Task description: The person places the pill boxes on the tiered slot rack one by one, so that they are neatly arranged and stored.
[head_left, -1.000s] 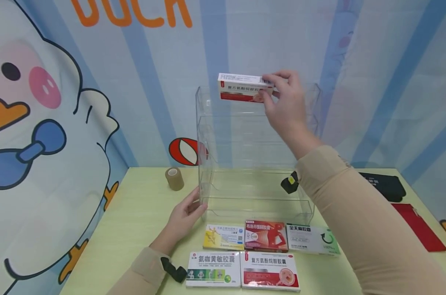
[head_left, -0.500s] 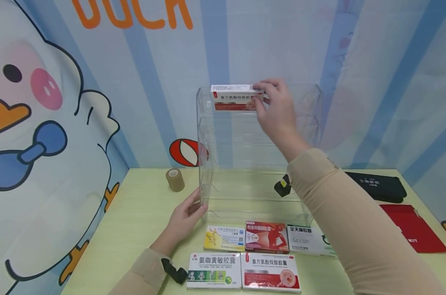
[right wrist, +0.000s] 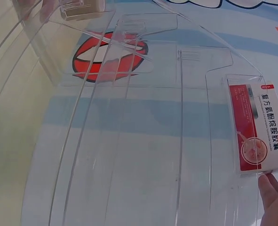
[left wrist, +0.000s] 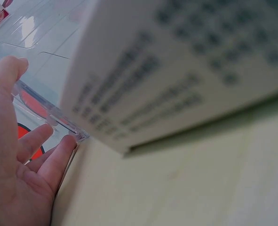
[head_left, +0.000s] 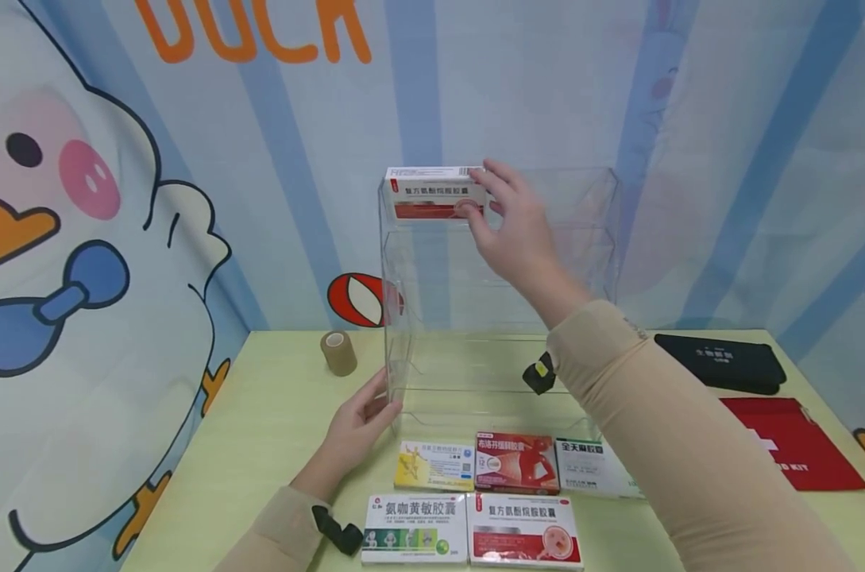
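A clear, tiered display rack (head_left: pixel 475 391) stands on the table. Within its top tier, at the left end, is a white-and-red medicine box (head_left: pixel 435 193), pinched at its right end by the right hand (head_left: pixel 518 222) between thumb and fingers. The right wrist view shows this box (right wrist: pixel 256 127) behind the tier's clear front lip. Low on the rack's left side, the left hand (head_left: pixel 357 425) grips the edge. In the left wrist view, that hand's thumb (left wrist: pixel 11 73) and fingers lie on opposite sides of the clear panel.
Before the rack lie a yellow-and-white box (head_left: pixel 434 469), a red box (head_left: pixel 516 462), a white-and-green box (head_left: pixel 592 469) and two larger medicine boxes (head_left: pixel 414 528) nearer. A brown tape roll (head_left: pixel 339 354) stands left; a black pouch (head_left: pixel 721 363) and red kit pouch (head_left: pixel 793 445) lie right.
The right hand has brought the medicine box down and left, from above the rack to the left end of its top tier. The left hand has stayed on the rack's side.
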`<state>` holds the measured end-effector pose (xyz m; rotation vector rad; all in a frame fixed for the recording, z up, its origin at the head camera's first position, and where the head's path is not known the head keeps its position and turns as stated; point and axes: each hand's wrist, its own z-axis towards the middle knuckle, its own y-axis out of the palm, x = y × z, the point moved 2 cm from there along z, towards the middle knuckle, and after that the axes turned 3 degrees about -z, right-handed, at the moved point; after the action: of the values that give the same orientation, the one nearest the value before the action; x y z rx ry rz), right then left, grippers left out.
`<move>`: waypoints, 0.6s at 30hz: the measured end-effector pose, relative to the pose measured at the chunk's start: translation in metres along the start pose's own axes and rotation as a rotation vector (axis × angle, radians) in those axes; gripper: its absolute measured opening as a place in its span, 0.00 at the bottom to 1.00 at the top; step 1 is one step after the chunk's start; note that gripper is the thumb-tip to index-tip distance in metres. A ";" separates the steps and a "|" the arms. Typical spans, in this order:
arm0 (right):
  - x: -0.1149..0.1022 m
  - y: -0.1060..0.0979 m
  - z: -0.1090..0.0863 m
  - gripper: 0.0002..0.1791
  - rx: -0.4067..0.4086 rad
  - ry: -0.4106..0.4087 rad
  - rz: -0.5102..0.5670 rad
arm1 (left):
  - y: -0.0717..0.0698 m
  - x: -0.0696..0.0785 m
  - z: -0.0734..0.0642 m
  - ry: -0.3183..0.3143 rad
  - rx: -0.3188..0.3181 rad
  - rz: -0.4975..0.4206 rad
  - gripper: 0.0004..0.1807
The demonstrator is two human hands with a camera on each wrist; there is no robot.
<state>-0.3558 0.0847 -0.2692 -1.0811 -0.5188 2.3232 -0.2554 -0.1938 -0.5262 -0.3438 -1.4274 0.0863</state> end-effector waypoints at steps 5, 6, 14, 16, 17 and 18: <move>0.000 0.002 -0.005 0.33 -0.027 0.007 -0.021 | 0.001 -0.001 0.000 0.006 0.010 0.006 0.37; 0.001 0.001 -0.007 0.34 -0.027 0.010 -0.021 | 0.001 -0.001 0.000 0.007 0.011 0.008 0.37; 0.000 -0.002 -0.031 0.36 -0.011 -0.025 0.014 | 0.002 -0.004 0.000 -0.016 0.013 0.006 0.37; 0.000 -0.003 -0.039 0.36 -0.009 -0.057 0.005 | 0.002 -0.004 0.000 -0.020 0.013 0.006 0.38; 0.000 -0.004 -0.043 0.36 -0.008 -0.073 0.000 | 0.002 -0.004 0.001 -0.021 0.012 0.009 0.38; 0.001 -0.004 -0.047 0.36 -0.008 -0.087 -0.008 | 0.001 -0.004 0.001 -0.022 0.012 0.008 0.38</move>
<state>-0.3181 0.0939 -0.2964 -0.9831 -0.5641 2.3716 -0.2565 -0.1933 -0.5300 -0.3396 -1.4465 0.1056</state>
